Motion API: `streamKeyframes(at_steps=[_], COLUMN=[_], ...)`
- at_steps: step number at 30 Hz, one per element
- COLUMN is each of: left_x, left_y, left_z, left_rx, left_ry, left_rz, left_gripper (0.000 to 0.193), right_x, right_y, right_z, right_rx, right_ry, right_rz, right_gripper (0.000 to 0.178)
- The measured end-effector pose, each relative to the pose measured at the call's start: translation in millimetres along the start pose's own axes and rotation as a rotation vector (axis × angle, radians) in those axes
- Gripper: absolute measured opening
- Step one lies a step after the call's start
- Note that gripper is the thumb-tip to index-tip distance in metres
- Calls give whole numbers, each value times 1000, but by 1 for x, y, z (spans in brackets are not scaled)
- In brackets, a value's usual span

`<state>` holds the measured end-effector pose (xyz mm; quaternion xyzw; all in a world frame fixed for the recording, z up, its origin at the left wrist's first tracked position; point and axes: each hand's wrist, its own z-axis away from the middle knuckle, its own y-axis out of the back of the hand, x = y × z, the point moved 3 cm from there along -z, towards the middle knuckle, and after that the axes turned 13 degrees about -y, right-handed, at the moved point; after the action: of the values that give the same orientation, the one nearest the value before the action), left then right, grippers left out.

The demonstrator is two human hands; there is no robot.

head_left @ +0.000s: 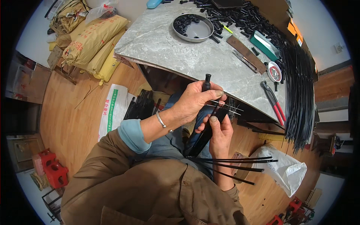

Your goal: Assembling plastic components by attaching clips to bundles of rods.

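I have the black flared piece [207, 82] upright in the left hand [202, 96], its narrower knobbed end poking up above the fist, just in front of the near table edge and over the lap. That hand's fingers are curled round it, with the thumb pressed in against them; I can't tell whether it also pinches the thin silvery rods [234, 109] that cross between the two hands. Lower and to the right, the right hand [220, 131] is closed on a dark bundle [202, 140], thumb on top and fingers bent beneath, the bundle slanting down to the lap. Long black rods [240, 160] fan out from the lap, passing over the right forearm. The left wrist wears a silver bracelet [161, 120]. On the grey table [157, 41] I see a round metal tin [204, 29] partly filled with small black parts, a heap of black pieces [243, 17] behind it, then a brown bar [245, 53] with silver tweezers [245, 62] alongside, a green box [260, 48], a small white bowl [274, 80] and red-handled pliers [279, 109]. Black strands [300, 97] hang over the right side. On the floor I get a white plastic bag [290, 168] at right; yellow sacks [97, 39] are stacked at upper left.
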<state>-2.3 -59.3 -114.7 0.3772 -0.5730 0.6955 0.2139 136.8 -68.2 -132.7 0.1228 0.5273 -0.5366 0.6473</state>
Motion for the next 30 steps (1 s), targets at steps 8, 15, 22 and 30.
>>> streamKeyframes(at_steps=[8,15,22,30], left_x=[0,11,-9,-17], left_y=[0,-3,3,3], left_z=[3,24,25,25], left_rx=[12,-148,-24,-9], left_ry=[27,103,24,-73], left_rz=[42,-367,-218,-197], left_gripper=[30,38,26,24], right_x=[-1,-2,-3,-12], right_y=[5,9,6,14], right_z=[0,2,3,1], right_rx=[-5,34,51,114], right_ry=[19,22,28,139], right_rz=[-19,-28,8,368], right_gripper=[17,18,20,16])
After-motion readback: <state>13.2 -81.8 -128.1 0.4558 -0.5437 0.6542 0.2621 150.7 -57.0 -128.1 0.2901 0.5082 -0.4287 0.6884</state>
